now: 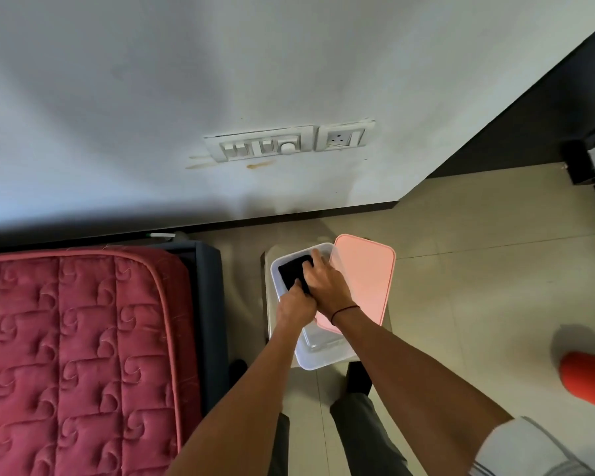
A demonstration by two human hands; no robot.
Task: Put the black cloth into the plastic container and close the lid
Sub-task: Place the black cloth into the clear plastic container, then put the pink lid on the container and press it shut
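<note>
A folded black cloth (292, 271) lies inside the clear plastic container (318, 359), at its far end. My left hand (295, 305) grips the cloth's near edge, and my right hand (327, 283) presses flat on its right side, covering part of it. The pink lid (366, 276) rests off the container, leaning along its right rim. The container stands on a low pale stool on the floor in front of me.
A bed with a red quilted mattress (76, 355) and dark frame is close on the left. The white wall with a switch panel (272, 147) is straight ahead. An orange cylinder (588, 377) lies on the tiled floor at right. My legs are below the stool.
</note>
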